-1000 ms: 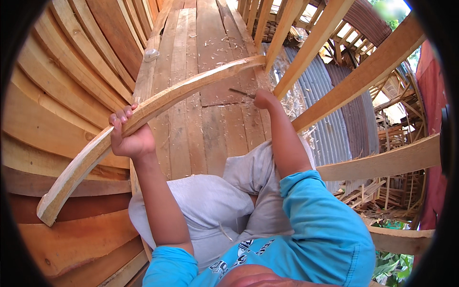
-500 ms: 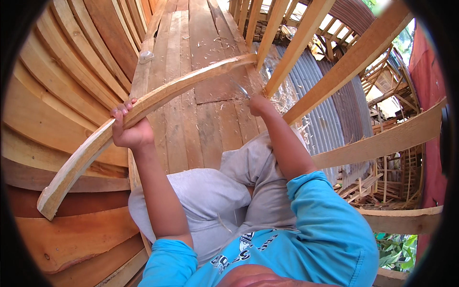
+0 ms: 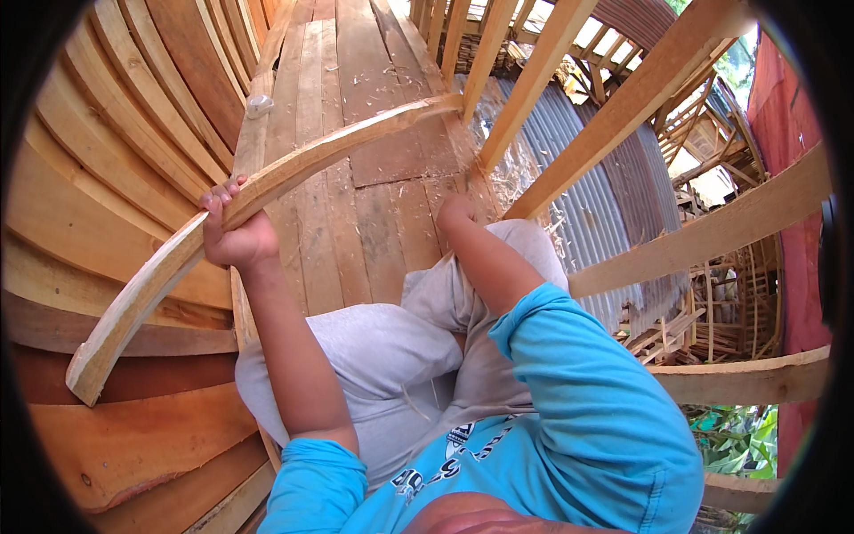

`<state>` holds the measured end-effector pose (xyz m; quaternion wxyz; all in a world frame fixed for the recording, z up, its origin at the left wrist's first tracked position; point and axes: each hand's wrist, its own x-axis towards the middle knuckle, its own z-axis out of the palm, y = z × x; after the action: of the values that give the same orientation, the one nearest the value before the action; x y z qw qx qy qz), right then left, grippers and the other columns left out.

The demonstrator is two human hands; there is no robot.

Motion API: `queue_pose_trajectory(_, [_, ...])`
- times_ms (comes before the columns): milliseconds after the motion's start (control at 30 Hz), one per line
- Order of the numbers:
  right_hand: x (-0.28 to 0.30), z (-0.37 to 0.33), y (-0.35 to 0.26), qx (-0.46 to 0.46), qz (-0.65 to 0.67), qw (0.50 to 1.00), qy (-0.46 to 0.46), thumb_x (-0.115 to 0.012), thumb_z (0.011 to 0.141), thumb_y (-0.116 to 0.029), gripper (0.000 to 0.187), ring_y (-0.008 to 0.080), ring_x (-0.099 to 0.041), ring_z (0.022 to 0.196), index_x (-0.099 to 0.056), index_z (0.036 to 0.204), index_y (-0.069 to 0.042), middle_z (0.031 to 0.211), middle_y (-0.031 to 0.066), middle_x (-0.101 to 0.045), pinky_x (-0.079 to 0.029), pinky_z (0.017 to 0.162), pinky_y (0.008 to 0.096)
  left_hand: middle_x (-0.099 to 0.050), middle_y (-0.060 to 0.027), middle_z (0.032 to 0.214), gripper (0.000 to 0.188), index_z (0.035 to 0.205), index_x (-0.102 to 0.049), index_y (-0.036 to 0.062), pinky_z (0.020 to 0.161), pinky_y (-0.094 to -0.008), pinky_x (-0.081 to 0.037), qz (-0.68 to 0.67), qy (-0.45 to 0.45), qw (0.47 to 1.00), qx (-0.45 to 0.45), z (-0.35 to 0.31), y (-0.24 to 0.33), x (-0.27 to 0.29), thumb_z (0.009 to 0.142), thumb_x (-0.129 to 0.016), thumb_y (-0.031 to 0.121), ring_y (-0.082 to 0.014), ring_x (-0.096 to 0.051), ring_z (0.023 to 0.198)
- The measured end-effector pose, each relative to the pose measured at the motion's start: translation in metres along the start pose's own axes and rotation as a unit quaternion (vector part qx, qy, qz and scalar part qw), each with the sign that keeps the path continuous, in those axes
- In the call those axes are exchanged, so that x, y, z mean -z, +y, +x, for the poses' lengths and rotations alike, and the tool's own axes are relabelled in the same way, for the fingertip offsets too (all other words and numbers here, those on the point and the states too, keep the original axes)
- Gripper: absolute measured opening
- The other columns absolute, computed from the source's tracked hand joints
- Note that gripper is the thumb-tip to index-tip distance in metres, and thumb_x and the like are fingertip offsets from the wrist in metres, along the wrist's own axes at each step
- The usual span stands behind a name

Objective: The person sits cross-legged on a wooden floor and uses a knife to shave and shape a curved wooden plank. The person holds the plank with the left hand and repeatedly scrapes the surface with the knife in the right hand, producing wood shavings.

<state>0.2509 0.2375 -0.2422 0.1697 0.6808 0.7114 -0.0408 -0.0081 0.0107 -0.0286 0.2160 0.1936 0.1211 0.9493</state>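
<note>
My left hand (image 3: 238, 230) is wrapped round a long curved wooden beam (image 3: 325, 153). The beam slants from the lower left up to the wooden uprights, and its far end rests by the foot of one. Pale cut faces show along its upper edge. My right hand (image 3: 457, 210) is a closed fist above the floorboards, near my raised knee and apart from the beam. The metal-bladed tool seen in it half a second ago is mostly hidden or blurred now. Wood shavings (image 3: 405, 182) lie scattered below.
A plank floor (image 3: 374, 231) runs ahead of me. Curved plank walling (image 3: 116, 151) rises on the left. Wooden uprights (image 3: 534, 84) stand at the right, with corrugated metal sheets (image 3: 578, 169) beyond them. A small clear object (image 3: 259, 106) lies by the left wall.
My right hand has drawn back toward me and slightly left, and the blade has dropped out of clear sight. My left hand keeps its hold on the beam. The whole view has shifted slightly.
</note>
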Motion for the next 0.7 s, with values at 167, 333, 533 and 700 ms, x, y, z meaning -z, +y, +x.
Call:
queue_pose_trajectory(167, [0.035,-0.030,-0.005,0.069,0.111,0.988,0.085,-0.052,0.094,-0.016,0.032,0.0297,-0.070,0.092,-0.064,0.120,-0.001,0.109,0.0190,-0.069,-0.057,0.078,0.0386,-0.050,-0.0016,0.072,0.011,0.077,-0.053,0.0131,0.094,-0.0400,-0.041,0.003,0.003,1.000,-0.013,0.002,0.006,0.003,0.075,-0.064,0.012,-0.0198,-0.051,0.080])
queue_pose_trajectory(333, [0.022,-0.028,-0.020,0.193,0.060,0.977,0.073,-0.055,0.092,-0.017,0.038,0.0294,-0.070,0.093,-0.058,0.127,-0.003,0.113,0.0193,-0.068,-0.057,0.071,0.0401,-0.052,-0.0010,0.073,0.012,0.075,-0.053,0.0139,0.096,-0.0406,-0.040,0.009,-0.014,1.000,-0.005,0.003,0.008,0.005,0.076,-0.065,0.012,-0.0196,-0.052,0.083])
queue_pose_trajectory(533, [-0.027,0.003,-0.013,-0.014,-0.043,0.997,0.060,-0.053,0.093,-0.019,0.028,0.0269,-0.068,0.101,-0.070,0.107,-0.001,0.111,0.0234,-0.067,-0.054,0.081,0.0414,-0.053,-0.0008,0.074,0.013,0.074,-0.053,0.0143,0.096,-0.0409,-0.039,0.010,-0.020,1.000,-0.006,0.004,0.007,0.005,0.077,-0.066,0.014,-0.0195,-0.053,0.084])
queue_pose_trajectory(700, [0.044,-0.082,-0.023,0.242,0.158,0.955,0.067,-0.046,0.095,-0.014,0.032,0.0316,-0.068,0.085,-0.063,0.121,-0.006,0.098,0.0280,-0.066,-0.053,0.064,0.0441,-0.051,-0.0010,0.071,0.012,0.075,-0.053,0.0133,0.094,-0.0397,-0.042,0.000,0.003,1.000,-0.013,0.002,0.006,0.001,0.075,-0.065,0.011,-0.0191,-0.051,0.079])
